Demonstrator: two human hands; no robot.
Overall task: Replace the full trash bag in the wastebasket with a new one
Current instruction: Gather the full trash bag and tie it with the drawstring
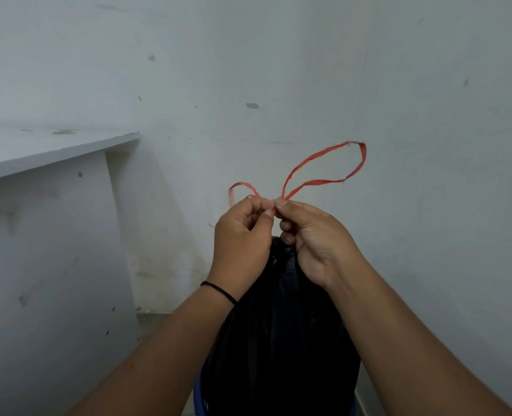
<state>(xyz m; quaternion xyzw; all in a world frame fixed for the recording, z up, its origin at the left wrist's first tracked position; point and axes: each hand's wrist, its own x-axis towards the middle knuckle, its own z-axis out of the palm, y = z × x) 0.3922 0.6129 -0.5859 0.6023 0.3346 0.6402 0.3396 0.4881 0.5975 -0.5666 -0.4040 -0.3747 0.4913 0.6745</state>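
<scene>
- Wall [308, 70], shelf [54, 151]: pale, matte, scuffed; flat planes.
- Trash bag [278, 325]: black, thin, glossy, creased film; bulging, neck gathered up under both hands; seated in wastebasket [199, 394], blue rim just visible at bottom.
- Left hand [242, 235], right hand [314, 241]: each pinching drawstring [323, 163] at knot, fingers curled.
- Drawstring: red, flat, narrow plastic tape; large loop right, small loop left.
- Step judged: tying off. Keep pinch close to knot, pull loops apart evenly, avoid tearing film.

Scuffed white wall [278, 70] (chipped paint) behind a white shelf [54, 151] at left.
</scene>
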